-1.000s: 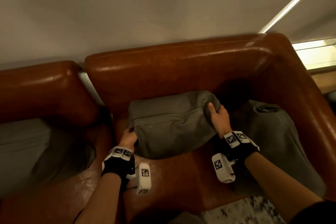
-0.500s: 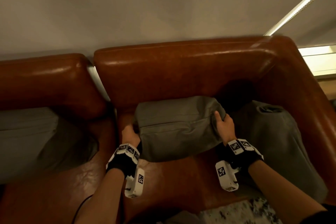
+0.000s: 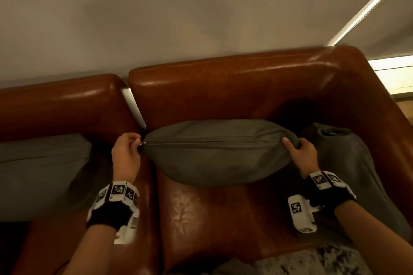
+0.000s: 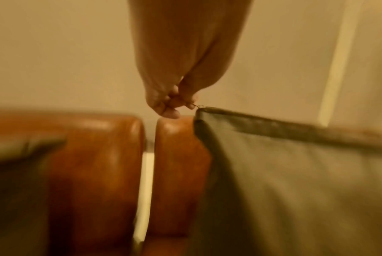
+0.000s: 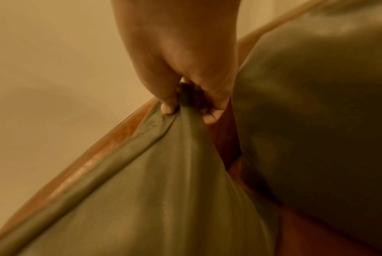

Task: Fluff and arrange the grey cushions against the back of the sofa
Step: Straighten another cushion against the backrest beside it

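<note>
Fingers [image 4: 170, 104] of the left hand [image 3: 125, 156] pinch the little zip pull at one end of the grey cushion [image 3: 214, 152], and the right hand [image 3: 300, 154] bunches the cloth at its other end. That cushion is held up at the back edge of the sofa [image 3: 234, 87] seat, zip side up. I think this is the fluffing step; next comes a good shake, then standing it against the sofa back beside the other cushion [image 3: 348, 163] in the right corner.

Both forearms are reaching forward, each wrist wearing a black band with white marker blocks. The left hand [image 3: 126, 154] is curling its fingers [image 4: 167, 104] into a tight pinch on the small metal zip pull at the middle cushion [image 3: 214, 152]'s left corner. The right hand [image 3: 300, 152] is bunching that cushion's right corner between thumb and curled fingers [image 5: 212, 116].
</note>
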Demonstrator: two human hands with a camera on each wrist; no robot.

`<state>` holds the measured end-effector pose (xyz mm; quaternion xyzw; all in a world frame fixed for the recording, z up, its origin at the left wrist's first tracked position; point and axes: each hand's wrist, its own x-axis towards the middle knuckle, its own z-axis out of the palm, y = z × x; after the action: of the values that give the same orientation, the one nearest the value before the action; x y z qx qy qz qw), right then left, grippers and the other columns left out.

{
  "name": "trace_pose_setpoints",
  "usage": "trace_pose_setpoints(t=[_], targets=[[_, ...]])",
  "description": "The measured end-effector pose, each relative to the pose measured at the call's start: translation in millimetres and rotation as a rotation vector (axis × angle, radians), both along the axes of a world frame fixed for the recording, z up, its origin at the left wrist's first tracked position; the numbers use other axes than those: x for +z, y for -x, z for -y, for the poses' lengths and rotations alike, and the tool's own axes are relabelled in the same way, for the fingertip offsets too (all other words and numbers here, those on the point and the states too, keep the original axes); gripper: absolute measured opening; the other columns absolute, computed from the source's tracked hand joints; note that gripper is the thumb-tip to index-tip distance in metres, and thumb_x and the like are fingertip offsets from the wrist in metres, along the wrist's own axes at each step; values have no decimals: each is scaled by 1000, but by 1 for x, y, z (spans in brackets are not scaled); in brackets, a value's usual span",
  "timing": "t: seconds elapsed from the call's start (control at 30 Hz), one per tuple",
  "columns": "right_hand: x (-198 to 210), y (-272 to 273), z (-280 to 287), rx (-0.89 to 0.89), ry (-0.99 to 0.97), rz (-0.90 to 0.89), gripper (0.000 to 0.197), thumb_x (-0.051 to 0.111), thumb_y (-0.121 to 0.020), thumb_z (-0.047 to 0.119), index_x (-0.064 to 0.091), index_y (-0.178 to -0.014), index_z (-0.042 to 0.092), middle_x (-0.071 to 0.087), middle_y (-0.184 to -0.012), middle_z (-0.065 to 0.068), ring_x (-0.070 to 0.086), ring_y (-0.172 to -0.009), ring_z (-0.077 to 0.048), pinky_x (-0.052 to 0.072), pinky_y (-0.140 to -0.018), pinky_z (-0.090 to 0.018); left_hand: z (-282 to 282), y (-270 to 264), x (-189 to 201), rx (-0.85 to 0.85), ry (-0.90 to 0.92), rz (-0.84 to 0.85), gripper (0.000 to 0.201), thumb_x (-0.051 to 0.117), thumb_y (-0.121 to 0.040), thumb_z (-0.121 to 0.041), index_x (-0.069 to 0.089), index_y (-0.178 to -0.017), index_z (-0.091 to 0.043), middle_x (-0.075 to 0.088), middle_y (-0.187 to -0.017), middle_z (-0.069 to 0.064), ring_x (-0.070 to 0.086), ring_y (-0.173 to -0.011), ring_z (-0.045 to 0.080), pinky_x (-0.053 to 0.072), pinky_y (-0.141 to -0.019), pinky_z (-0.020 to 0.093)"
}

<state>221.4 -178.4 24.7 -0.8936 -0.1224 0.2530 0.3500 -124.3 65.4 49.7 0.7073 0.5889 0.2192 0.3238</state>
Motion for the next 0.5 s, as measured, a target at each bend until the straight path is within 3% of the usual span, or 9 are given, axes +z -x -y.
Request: trace_pose_setpoints(t=[0.07, 0.13, 0.17, 0.2, 0.23, 0.3, 0.4, 0.5], targets=[[-1, 11, -5, 39, -1, 6, 36, 61, -88, 38, 61, -98, 3, 60, -89, -7, 59, -88, -26, 42, -74, -30, 5, -2, -10, 176, 222, 114, 45, 51, -92, -35, 51, -125, -5, 50, -129, 21, 52, -116, 34, 40, -98, 38], [0, 20, -14, 49, -21, 28, 34, 58, -89, 39, 60, -92, 6, 59, -80, -4, 56, -83, -22, 41, -67, -27, 10, -2, -34, 287, 482, 255, 88, 56, -69, -73, 42, -136, -18, 42, -142, 15, 46, -127, 31, 38, -107, 45], [1, 24, -19, 36, -40, 36, 34, 55, -91, 39, 60, -91, 5, 59, -80, -4, 55, -82, -21, 40, -66, -26, 10, -3, -44, 285, 533, 307, 91, 58, -62, -77, 45, -134, -23, 47, -140, 13, 47, -127, 30, 39, -107, 47], [2, 27, -23, 23, -52, 51, 37, 53, -92, 39, 60, -93, 3, 59, -82, -6, 54, -82, -21, 39, -68, -26, 12, -7, -41, 290, 516, 326, 78, 63, -68, -67, 50, -130, -20, 52, -135, 14, 50, -124, 31, 40, -106, 46], [4, 28, -24, 13, -57, 74, 40, 52, -93, 39, 60, -95, 0, 58, -84, -8, 53, -83, -22, 38, -71, -27, 10, -8, -38, 309, 460, 320, 62, 66, -79, -47, 53, -128, -11, 56, -131, 18, 53, -121, 33, 41, -104, 42], [9, 24, -19, -11, -72, 117, 40, 52, -93, 38, 61, -91, -2, 58, -81, -9, 54, -81, -23, 36, -72, -28, 2, -7, -35, 358, 325, 228, 44, 63, -86, -18, 54, -123, 4, 58, -124, 26, 56, -115, 37, 42, -98, 39], [28, 16, -11, -35, -103, 161, 46, 55, -90, 42, 59, -76, -1, 56, -67, -8, 55, -69, -24, 38, -65, -32, -11, 1, -18, 342, 194, 171, 40, 62, -87, -19, 57, -118, 6, 61, -119, 27, 57, -113, 36, 41, -98, 39], [58, 32, -23, -26, -187, 246, 51, 56, -89, 46, 50, -63, 2, 46, -57, -6, 43, -53, -16, 34, -57, -33, -18, 3, -3, 368, 174, 71, 38, 56, -91, -21, 54, -121, 3, 58, -123, 26, 52, -118, 37, 37, -101, 40]])
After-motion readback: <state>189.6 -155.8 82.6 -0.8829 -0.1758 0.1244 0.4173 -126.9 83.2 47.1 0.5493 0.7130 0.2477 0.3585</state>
